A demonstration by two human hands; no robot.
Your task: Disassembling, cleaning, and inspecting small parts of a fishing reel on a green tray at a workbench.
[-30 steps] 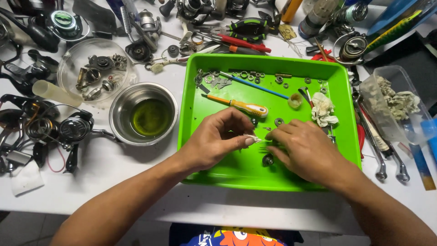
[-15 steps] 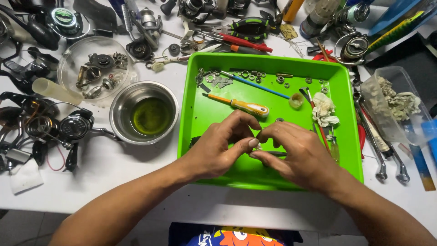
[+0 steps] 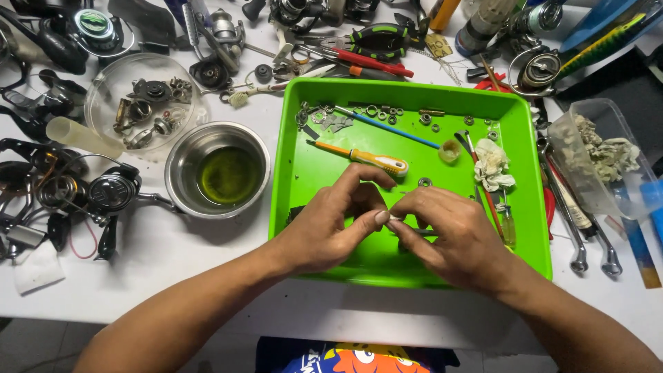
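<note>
Head view: left hand (image 3: 324, 231) and right hand (image 3: 452, 238) meet fingertip to fingertip, pinching a tiny pale part (image 3: 392, 218) over the green tray (image 3: 532, 207), just below the yellow screwdriver (image 3: 362, 157); its axis can't be told.

Over the green tray (image 3: 532, 207), the left hand (image 3: 331, 224) and right hand (image 3: 449, 238) are meeting fingertip to fingertip, pinching a small pale part (image 3: 395, 218) between them. A yellow-handled screwdriver (image 3: 366, 158) is lying just beyond; a steel bowl (image 3: 217, 169) is sitting on the counter (image 3: 173, 255).
</note>
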